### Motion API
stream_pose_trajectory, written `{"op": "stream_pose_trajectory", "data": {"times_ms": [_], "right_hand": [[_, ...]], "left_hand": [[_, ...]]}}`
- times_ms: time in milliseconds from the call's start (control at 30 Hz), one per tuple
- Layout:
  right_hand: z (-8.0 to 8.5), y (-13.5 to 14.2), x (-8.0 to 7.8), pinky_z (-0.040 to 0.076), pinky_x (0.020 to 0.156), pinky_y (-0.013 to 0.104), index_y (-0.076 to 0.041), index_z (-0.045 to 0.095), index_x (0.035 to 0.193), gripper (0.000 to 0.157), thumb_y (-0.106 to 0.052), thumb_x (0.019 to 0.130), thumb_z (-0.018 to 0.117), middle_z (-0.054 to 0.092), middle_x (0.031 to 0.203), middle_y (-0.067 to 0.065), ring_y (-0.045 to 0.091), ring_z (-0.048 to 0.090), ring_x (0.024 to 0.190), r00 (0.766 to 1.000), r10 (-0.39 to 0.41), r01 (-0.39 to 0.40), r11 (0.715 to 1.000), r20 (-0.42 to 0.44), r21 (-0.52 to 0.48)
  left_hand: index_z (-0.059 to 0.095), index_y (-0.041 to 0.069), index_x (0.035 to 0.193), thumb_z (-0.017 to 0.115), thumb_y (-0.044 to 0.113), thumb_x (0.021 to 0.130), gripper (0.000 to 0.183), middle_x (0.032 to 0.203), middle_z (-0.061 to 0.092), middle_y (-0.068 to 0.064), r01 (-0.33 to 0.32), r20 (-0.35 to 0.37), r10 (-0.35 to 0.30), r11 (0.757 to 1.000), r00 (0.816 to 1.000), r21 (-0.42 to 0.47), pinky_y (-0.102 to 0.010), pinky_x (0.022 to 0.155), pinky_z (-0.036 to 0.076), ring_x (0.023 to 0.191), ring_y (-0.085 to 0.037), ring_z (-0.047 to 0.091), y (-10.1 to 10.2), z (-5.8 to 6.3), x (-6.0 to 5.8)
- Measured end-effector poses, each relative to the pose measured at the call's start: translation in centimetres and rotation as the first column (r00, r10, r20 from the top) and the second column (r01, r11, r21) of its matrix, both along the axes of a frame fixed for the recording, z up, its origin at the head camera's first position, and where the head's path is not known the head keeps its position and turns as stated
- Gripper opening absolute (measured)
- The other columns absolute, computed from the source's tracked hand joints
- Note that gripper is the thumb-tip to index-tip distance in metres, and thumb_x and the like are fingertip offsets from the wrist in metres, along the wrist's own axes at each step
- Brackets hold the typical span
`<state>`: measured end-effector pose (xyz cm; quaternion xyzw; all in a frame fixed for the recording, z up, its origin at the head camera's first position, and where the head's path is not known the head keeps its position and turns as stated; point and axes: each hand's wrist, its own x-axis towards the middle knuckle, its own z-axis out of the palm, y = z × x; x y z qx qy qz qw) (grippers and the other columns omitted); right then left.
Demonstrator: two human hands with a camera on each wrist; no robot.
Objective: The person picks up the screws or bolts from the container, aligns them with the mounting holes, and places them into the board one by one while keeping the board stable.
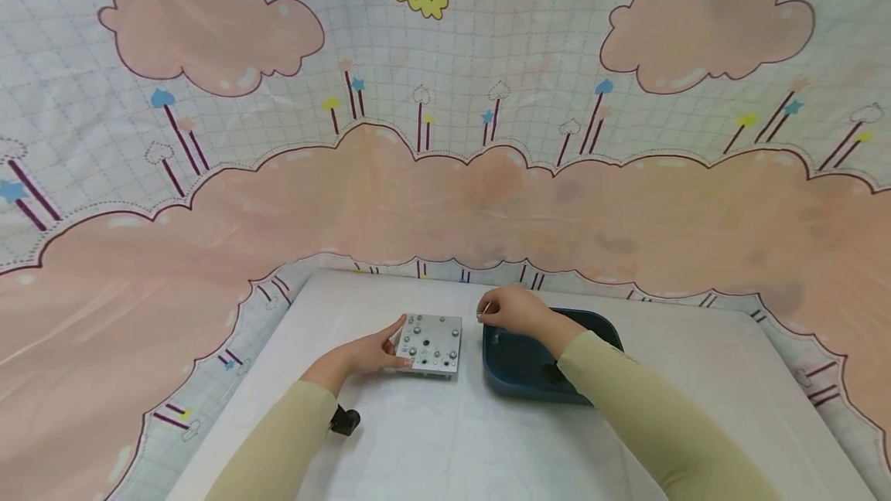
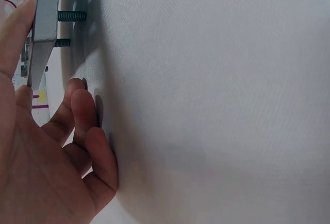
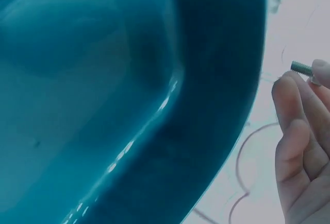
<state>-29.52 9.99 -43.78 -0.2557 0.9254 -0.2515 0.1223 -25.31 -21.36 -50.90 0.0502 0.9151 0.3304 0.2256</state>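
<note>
A square silver metal plate [image 1: 437, 340] with several bolt heads on top is gripped at its left edge by the left hand [image 1: 367, 351]. In the left wrist view, threaded bolt shanks [image 2: 72, 16] stick out from the underside of the plate, close over the white cloth. The other fingers of that hand curl beneath, apart from the plate. Between thumb and fingertips the right hand [image 1: 518, 310] pinches a small metal bolt, its threaded end [image 3: 301, 68] showing in the right wrist view. This hand is above the far left rim of a dark blue tray [image 1: 503, 383].
The tray holds a dark item [image 1: 554, 373] partly covered by the right forearm. A black device [image 1: 344, 420] shows at the left wrist. White cloth [image 1: 397, 454] covers the table, and a cloud-patterned curtain [image 1: 459, 203] hangs behind it.
</note>
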Motion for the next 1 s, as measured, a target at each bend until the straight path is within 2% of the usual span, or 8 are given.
{"op": "stream_pose_trajectory", "data": {"times_ms": [133,300,533,700,800,1000], "right_hand": [[0.1,-1.8,0.4,0.05,0.064,0.03,-0.015,0.073,0.109,0.018,-0.025,0.095,0.068,0.072,0.095,-0.004,0.016,0.066,0.071,0.999,0.017,-0.017,1.0,0.033,-0.015],[0.4,-4.1,0.7,0.051,0.066,0.03,-0.015,0.074,0.115,0.023,-0.026,0.095,0.069,0.071,0.102,-0.003,0.011,0.064,0.073,0.998,0.038,-0.038,0.999,0.047,-0.008],[-0.5,-7.5,1.1,0.05,0.081,0.031,-0.02,0.078,0.108,0.019,-0.028,0.092,0.072,0.071,0.105,-0.008,0.01,0.061,0.092,0.999,0.048,-0.048,0.998,0.016,0.028],[-1.4,-9.4,1.4,0.049,0.091,0.035,-0.021,0.079,0.106,0.017,-0.028,0.092,0.073,0.071,0.108,-0.008,0.012,0.061,0.102,1.0,0.014,-0.014,0.998,0.002,0.067],[-1.8,-10.2,1.6,0.048,0.093,0.037,-0.021,0.079,0.104,0.016,-0.027,0.091,0.073,0.071,0.108,-0.007,0.013,0.061,0.102,1.0,-0.022,0.021,0.997,0.01,0.076],[-2.3,-10.9,1.8,0.05,0.081,0.034,-0.019,0.079,0.099,0.012,-0.025,0.091,0.073,0.07,0.106,-0.004,0.013,0.057,0.087,0.992,-0.111,0.106,0.991,0.055,0.083]], "left_hand": [[0.011,0.033,0.16,0.078,0.049,0.082,0.104,0.095,0.051,-0.006,-0.003,0.003,0.003,1.0,1.0,-0.006,-0.04,0.081,0.036,0.086,-0.019,0.049,-0.1,0.0,0.0],[0.012,0.032,0.16,0.078,0.05,0.081,0.105,0.095,0.052,-0.006,0.013,0.002,-0.013,1.0,1.0,0.001,-0.038,0.079,0.037,0.085,-0.019,0.049,0.0,0.2,-0.1],[0.012,0.03,0.16,0.078,0.049,0.082,0.105,0.093,0.053,-0.005,0.013,0.02,-0.013,1.0,1.0,0.005,-0.036,0.077,0.037,0.082,-0.018,0.049,0.0,0.3,0.0],[0.011,0.03,0.16,0.078,0.05,0.081,0.105,0.093,0.053,-0.005,0.018,0.016,-0.019,1.0,1.0,0.012,-0.036,0.076,0.037,0.082,-0.018,0.049,-0.3,0.1,0.1],[0.011,0.031,0.16,0.078,0.05,0.081,0.105,0.094,0.054,-0.005,0.017,0.017,-0.017,1.0,1.0,0.012,-0.036,0.076,0.037,0.083,-0.018,0.05,-0.3,0.1,0.1],[0.011,0.032,0.16,0.078,0.049,0.082,0.105,0.095,0.053,-0.004,0.02,0.017,-0.02,1.0,1.0,0.014,-0.038,0.08,0.037,0.086,-0.017,0.05,-0.4,0.0,-0.1]]}}
